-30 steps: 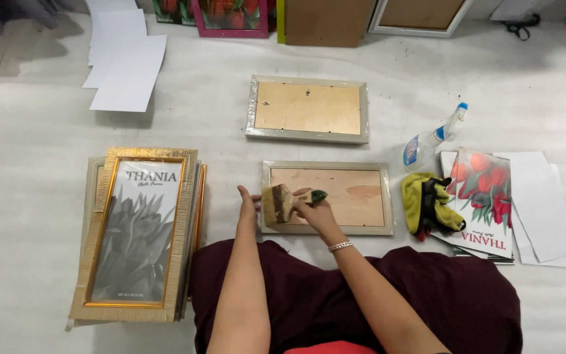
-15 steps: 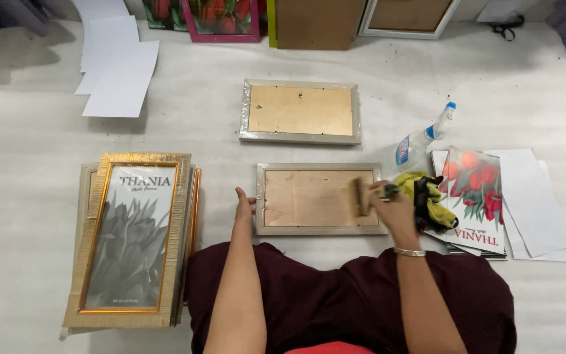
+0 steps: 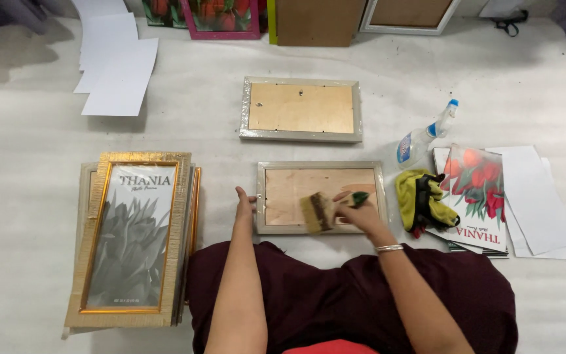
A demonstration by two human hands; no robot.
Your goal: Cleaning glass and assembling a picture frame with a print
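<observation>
A silver picture frame lies face down in front of me, its wooden backing up. My right hand grips a flat paintbrush with a green handle, bristles resting on the lower middle of the backing. My left hand presses on the frame's left edge, fingers together. A second face-down silver frame lies just beyond the first.
A stack of gold frames sits at my left. To the right are a yellow cloth, a spray bottle, flower prints and white sheets. More white paper lies far left; framed pictures lean at the back.
My right hand swept the brush from the frame's left side to its right edge, then back toward the middle. My left hand has stayed on the frame's left edge.
</observation>
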